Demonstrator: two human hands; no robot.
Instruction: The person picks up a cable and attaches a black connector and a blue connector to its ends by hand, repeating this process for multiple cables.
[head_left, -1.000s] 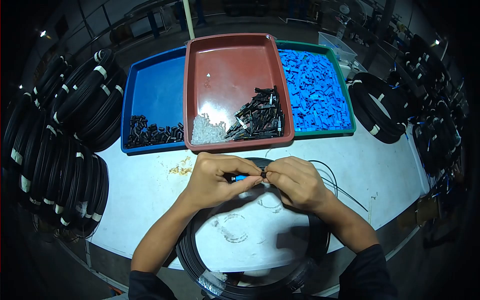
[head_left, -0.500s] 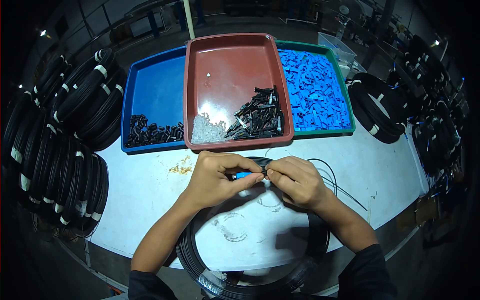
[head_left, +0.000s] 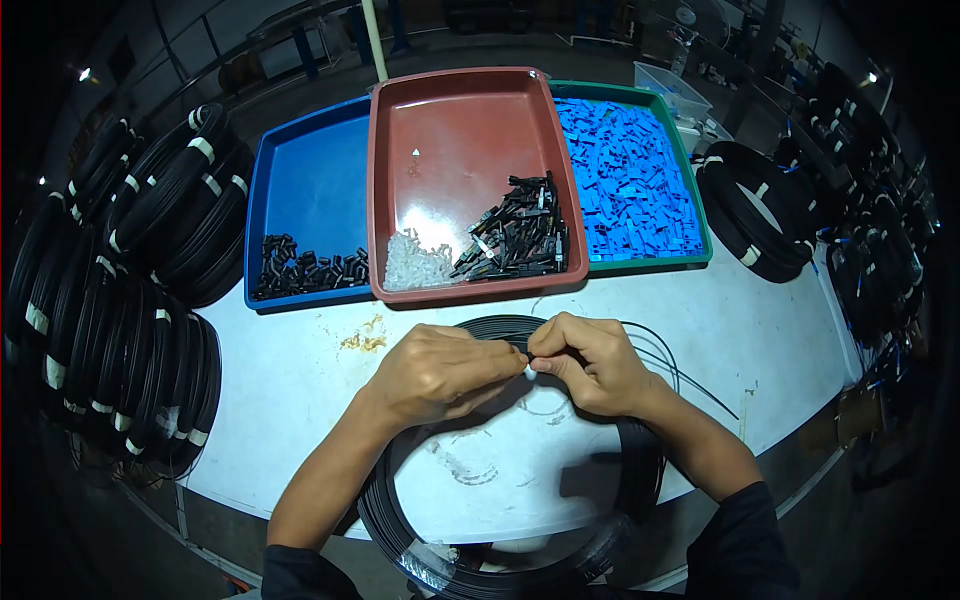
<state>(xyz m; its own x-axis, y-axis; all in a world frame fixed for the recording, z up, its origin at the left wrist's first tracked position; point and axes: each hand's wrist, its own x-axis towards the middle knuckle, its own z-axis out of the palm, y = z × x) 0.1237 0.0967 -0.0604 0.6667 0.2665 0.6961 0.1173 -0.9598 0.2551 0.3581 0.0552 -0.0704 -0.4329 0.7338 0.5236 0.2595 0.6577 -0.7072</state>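
My left hand (head_left: 432, 372) and my right hand (head_left: 592, 368) meet fingertip to fingertip over the far side of a coil of black cable (head_left: 385, 505). The left fingers are closed round a blue cable connector that showed a moment ago and is now hidden behind them. Between the fingertips of both hands a bit of black cable shows, with a small white piece (head_left: 530, 372) just under it. My right hand pinches the black cable with thumb and forefinger. Loose cable ends (head_left: 700, 388) run out to the right behind that hand.
Behind the hands stand a blue tray (head_left: 315, 180) with black sleeves, a red tray (head_left: 470, 130) with clear and black parts, and a green tray (head_left: 700, 225) of blue connectors. Cable coils are piled left (head_left: 120, 340) and right (head_left: 755, 215) on the white table (head_left: 270, 420).
My left hand has turned over, its fingers now extended across the front, and the blue connector has gone out of sight. A white piece now shows below the fingertips. My right hand keeps its pinch.
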